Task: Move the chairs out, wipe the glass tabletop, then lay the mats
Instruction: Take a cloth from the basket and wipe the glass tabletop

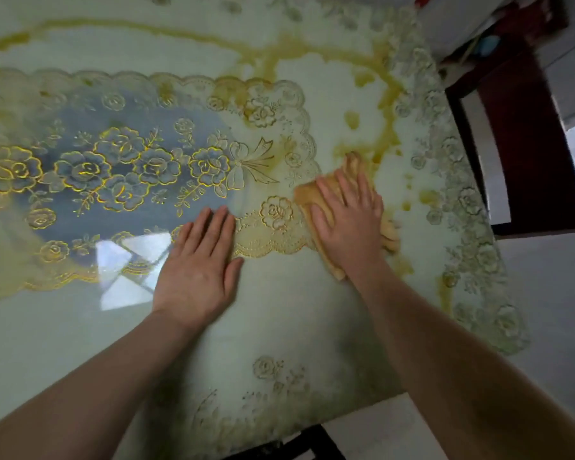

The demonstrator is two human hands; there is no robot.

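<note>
The glass tabletop (279, 310) fills the view, pale green with yellow stains (389, 104) towards its right side. A gold lace mat with rose patterns (120, 167) lies across the left and middle. My left hand (200, 263) rests flat on the glass, fingers straight, touching the mat's near right edge. My right hand (349, 214) presses flat on a folded yellow cloth (316, 207) just right of the mat, beside the stains. Part of the cloth is hidden under that hand.
A pale lace runner (458, 194) lines the table's right edge. A dark red wooden chair (525, 137) stands beyond that edge at the right. The light floor (551, 293) shows at right, and a dark frame (306, 443) shows under the near edge.
</note>
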